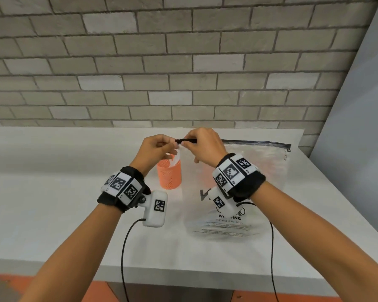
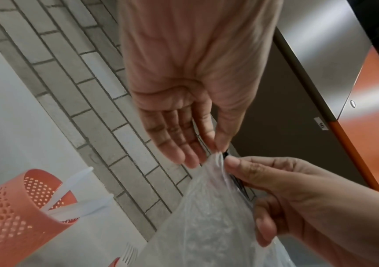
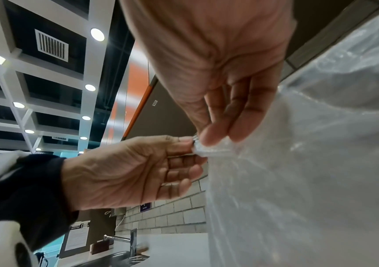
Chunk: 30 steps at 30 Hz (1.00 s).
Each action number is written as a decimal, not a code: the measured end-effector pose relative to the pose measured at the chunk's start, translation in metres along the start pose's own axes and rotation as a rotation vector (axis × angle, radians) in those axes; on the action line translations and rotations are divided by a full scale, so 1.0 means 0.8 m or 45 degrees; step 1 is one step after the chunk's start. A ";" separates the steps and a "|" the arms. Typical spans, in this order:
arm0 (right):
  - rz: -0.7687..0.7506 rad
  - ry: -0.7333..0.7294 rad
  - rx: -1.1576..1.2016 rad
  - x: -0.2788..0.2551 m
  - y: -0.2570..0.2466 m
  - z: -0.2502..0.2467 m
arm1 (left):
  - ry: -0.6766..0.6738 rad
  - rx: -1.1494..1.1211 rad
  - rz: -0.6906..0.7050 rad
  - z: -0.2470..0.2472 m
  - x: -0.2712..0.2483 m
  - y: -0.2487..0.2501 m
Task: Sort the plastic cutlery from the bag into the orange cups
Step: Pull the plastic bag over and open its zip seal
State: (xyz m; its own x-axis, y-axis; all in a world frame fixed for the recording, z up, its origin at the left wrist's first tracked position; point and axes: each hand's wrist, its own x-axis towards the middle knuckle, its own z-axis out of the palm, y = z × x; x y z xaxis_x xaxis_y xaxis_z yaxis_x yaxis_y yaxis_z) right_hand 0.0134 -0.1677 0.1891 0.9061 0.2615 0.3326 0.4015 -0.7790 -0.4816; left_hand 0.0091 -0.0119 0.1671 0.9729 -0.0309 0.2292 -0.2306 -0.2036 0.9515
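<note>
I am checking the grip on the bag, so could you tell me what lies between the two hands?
In the head view, only the bag's black zip strip spans the short gap between the left hand and the right hand; both pinch the bag.

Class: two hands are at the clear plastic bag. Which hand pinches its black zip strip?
The right hand pinches the black zip strip; the left hand pinches only the clear plastic bag corner beside it.
</note>
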 end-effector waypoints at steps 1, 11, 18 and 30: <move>-0.005 0.013 0.011 -0.001 -0.001 0.001 | 0.018 0.006 0.014 0.001 -0.001 -0.001; 0.078 0.181 -0.065 -0.020 0.033 -0.044 | 0.154 -0.036 0.154 0.016 0.004 0.001; 0.406 0.211 -0.269 -0.068 0.138 -0.144 | 0.198 -0.129 0.113 0.024 0.012 -0.012; 0.496 -0.156 0.206 -0.065 0.158 -0.171 | 0.167 0.391 0.224 0.045 0.034 0.028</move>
State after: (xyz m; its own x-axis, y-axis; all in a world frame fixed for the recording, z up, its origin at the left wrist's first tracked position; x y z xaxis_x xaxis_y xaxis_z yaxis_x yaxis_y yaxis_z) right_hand -0.0015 -0.3575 0.2216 0.9992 0.0390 0.0069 0.0333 -0.7361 -0.6760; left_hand 0.0312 -0.0524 0.1876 0.9037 0.0301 0.4271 -0.3589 -0.4907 0.7940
